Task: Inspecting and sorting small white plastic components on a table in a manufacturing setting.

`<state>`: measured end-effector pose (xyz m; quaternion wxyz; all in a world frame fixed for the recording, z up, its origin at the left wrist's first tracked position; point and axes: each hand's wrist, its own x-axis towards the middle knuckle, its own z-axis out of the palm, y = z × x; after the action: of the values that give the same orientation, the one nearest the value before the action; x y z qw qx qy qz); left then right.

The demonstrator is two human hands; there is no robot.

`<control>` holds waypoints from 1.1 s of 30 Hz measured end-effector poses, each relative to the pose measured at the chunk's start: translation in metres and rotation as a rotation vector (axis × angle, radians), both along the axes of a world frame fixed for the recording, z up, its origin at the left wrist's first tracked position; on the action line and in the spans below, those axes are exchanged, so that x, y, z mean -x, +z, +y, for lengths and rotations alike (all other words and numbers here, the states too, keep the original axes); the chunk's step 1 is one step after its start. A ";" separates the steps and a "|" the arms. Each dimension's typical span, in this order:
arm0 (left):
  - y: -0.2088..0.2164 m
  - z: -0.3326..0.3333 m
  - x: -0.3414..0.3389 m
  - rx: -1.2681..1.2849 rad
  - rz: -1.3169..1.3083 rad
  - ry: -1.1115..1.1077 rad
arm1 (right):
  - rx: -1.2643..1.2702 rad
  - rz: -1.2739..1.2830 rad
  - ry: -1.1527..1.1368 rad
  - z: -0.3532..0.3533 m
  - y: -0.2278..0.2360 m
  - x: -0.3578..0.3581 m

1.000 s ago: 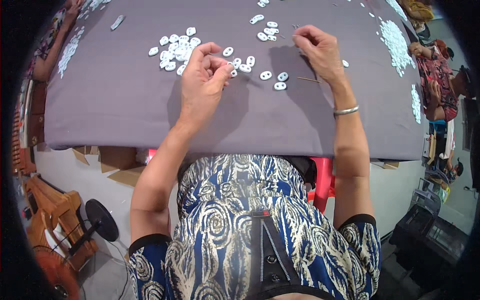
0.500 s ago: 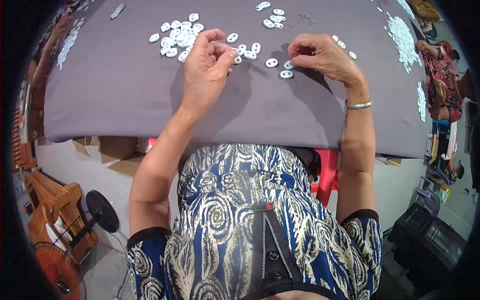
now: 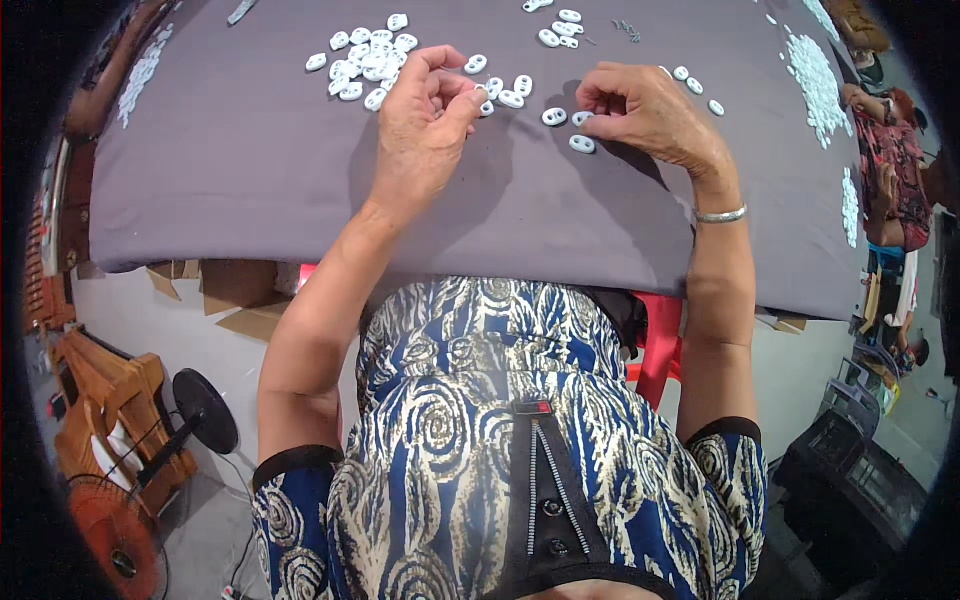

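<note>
My left hand [image 3: 425, 130] is over the cloth-covered table with its fingers curled and thumb pressed in. Something small and whitish shows at the thumb tip, but whether it is held or lies behind I cannot make out. Several white oval two-hole cord locks [image 3: 511, 99] lie just beyond that thumb. Farther right, my right hand [image 3: 650, 118] wears a silver bangle and pinches a white cord lock [image 3: 581, 119] between thumb and fingers, low over the cloth. Beside it lie two more cord locks, one nearer me [image 3: 582, 144] and one to its left [image 3: 554, 117].
A heap of white cord locks [image 3: 372, 62] lies beyond my left hand. Small grey springs [image 3: 627, 31] sit at the far middle. More white pieces cover the table's right side [image 3: 812, 90] and far left [image 3: 146, 75]. Other people sit at the right edge. A fan [image 3: 115, 545] stands lower left.
The view has shifted slightly, so the table things appear a little right and higher. Both hands keep nearly the same pose; the right hand still has the cord lock at its fingertips.
</note>
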<state>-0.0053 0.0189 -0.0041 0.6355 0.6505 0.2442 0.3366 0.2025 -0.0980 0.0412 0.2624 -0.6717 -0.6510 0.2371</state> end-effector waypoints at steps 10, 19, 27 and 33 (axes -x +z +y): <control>0.000 0.000 0.000 -0.015 0.023 0.002 | -0.022 -0.126 -0.071 0.003 0.002 0.015; 0.000 0.000 0.000 0.006 0.005 0.003 | -0.078 -0.163 -0.140 0.004 -0.005 0.013; -0.003 0.001 0.000 0.029 -0.011 -0.016 | -0.061 0.315 -0.270 0.009 -0.009 0.005; 0.000 0.001 0.000 0.015 0.008 -0.013 | 0.069 0.644 -0.297 0.007 -0.003 0.008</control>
<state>-0.0055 0.0203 -0.0045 0.6416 0.6485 0.2453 0.3281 0.1949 -0.0906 0.0382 0.4629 -0.6583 -0.4216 0.4179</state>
